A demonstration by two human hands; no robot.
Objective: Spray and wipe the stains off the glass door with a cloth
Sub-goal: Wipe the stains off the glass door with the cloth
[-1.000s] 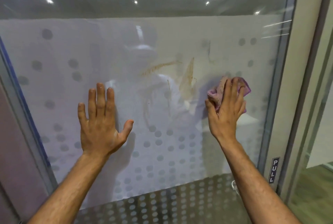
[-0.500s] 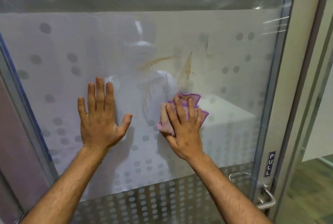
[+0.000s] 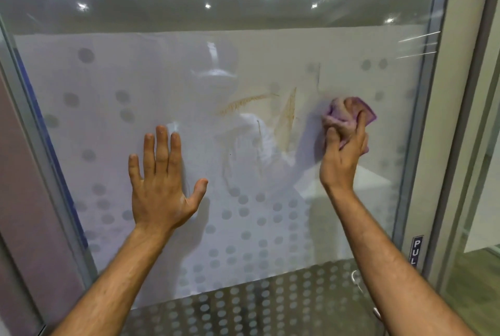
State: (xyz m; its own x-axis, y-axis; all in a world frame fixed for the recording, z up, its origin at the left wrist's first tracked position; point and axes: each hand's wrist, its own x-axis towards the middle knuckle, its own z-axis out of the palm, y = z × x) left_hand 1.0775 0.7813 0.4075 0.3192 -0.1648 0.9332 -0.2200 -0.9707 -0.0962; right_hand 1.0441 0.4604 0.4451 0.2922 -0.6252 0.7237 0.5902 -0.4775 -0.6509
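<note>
The frosted glass door [image 3: 81,124] with grey dots fills the view. Brown stains [image 3: 286,116] smear its middle: one slanted streak at upper left and a taller wedge beside it, with fainter lines below. My left hand [image 3: 159,184] presses flat on the glass, fingers spread, left of the stains. My right hand [image 3: 342,151] is shut on a bunched purple cloth [image 3: 338,115] held against the glass just right of the stains. Fine spray droplets speckle the clear top band of the door.
A grey metal frame [image 3: 424,146] runs down the door's right edge with a "PULL" label [image 3: 416,251] low on it. A metal handle [image 3: 357,279] shows partly behind my right forearm. A second glass panel [image 3: 481,200] stands to the right.
My right hand swept the cloth from the right to the lower middle of the glass, then back up to the right of the stains. The left hand stayed pressed in place.
</note>
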